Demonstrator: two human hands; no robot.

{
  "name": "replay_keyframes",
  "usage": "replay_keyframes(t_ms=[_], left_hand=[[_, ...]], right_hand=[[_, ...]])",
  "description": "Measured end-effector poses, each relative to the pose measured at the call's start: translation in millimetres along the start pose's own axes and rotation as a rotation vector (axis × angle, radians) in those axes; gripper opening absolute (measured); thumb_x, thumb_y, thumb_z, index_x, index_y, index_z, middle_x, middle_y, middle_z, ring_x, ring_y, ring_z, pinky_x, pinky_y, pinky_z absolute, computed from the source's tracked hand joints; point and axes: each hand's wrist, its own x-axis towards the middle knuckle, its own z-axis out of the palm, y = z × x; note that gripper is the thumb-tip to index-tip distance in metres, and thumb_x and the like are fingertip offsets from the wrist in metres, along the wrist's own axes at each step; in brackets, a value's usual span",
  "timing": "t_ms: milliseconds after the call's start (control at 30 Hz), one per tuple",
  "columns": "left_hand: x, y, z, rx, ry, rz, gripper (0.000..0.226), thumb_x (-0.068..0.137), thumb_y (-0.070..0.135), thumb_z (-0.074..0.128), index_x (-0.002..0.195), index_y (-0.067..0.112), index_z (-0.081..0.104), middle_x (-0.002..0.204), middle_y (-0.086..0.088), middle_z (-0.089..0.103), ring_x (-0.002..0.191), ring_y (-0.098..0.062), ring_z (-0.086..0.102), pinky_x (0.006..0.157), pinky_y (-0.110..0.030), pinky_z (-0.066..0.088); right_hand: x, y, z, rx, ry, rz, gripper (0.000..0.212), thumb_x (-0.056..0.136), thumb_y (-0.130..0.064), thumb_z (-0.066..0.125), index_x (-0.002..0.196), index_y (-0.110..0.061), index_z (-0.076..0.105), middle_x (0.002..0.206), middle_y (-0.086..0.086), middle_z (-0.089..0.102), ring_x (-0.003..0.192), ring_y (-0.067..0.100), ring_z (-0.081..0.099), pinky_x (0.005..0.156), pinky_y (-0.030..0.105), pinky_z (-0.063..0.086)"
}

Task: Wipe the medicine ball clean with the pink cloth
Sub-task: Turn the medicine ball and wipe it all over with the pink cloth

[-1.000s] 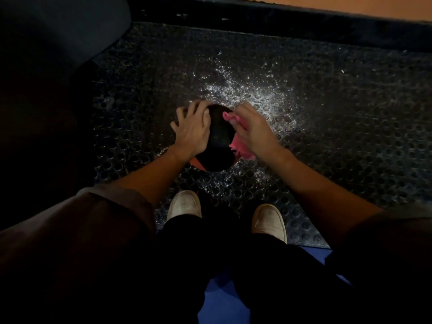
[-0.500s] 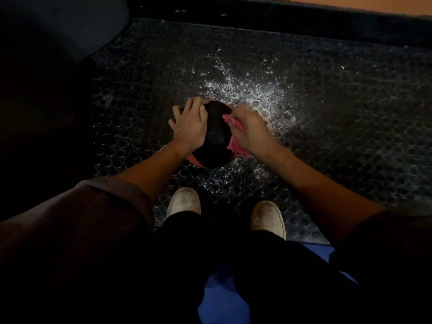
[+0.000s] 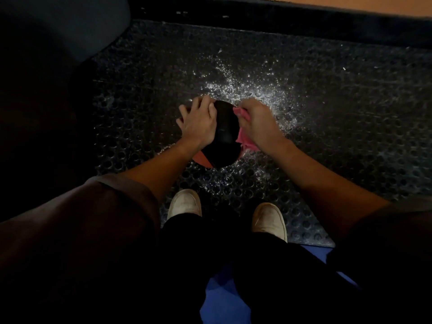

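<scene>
From where I sit, the medicine ball (image 3: 225,134) rests on the black perforated mat (image 3: 350,141), straight ahead of the person's two pale shoes (image 3: 184,203) and between both hands. It is black, with an orange-red panel showing low on its left side.

The left hand (image 3: 198,125) lies spread over the ball's upper left, palm down, fingers fanned and reaching over the far edge. It presses on the ball rather than closing round it.

The right hand (image 3: 257,122) is on the ball's right side, fingers curled and gripping the pink cloth (image 3: 244,137). The cloth is bunched under the palm and touches the ball: one tip pokes out by the fingertips near the top, and a larger fold hangs below the wrist against the ball's lower right.

White specks (image 3: 257,90) are scattered over the mat beyond and to the right of the ball, thickest just past the right hand.

The ball's surface is very dark; I cannot make out any brand, label or writing on it, nor on the cloth.
</scene>
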Motion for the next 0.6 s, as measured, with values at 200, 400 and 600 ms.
replay_keyframes(t_ms=[200, 400, 600], left_hand=[[4, -1, -1, 0.014, -0.021, 0.008, 0.032, 0.104, 0.036, 0.023, 0.125, 0.025, 0.046, 0.134, 0.001, 0.045, 0.12, -0.032, 0.032, 0.096, -0.049, 0.029], [8, -4, 2, -0.062, -0.057, 0.011, 0.033, 0.104, 0.038, 0.025, 0.126, 0.031, 0.049, 0.137, 0.006, 0.043, 0.121, -0.027, 0.029, 0.094, -0.041, 0.024], [16, -14, -1, -0.104, -0.083, 0.041, 0.04, 0.104, 0.041, 0.024, 0.129, 0.033, 0.053, 0.137, 0.004, 0.046, 0.122, -0.028, 0.032, 0.098, -0.043, 0.028]], right_hand=[[-4, -3, -13, 0.104, -0.111, 0.025, 0.016, 0.095, -0.01, 0.056, 0.104, -0.006, 0.069, 0.101, -0.002, 0.062, 0.086, -0.001, 0.053, 0.076, -0.001, 0.038], [14, -14, -24, 0.213, 0.099, 0.166, 0.015, 0.094, -0.014, 0.059, 0.106, -0.007, 0.065, 0.099, -0.007, 0.059, 0.084, -0.007, 0.051, 0.077, 0.004, 0.044], [-18, -3, 7, 0.023, -0.111, -0.223, 0.025, 0.092, -0.019, 0.058, 0.115, -0.024, 0.05, 0.112, -0.001, 0.045, 0.105, 0.018, 0.043, 0.092, 0.025, 0.039]])
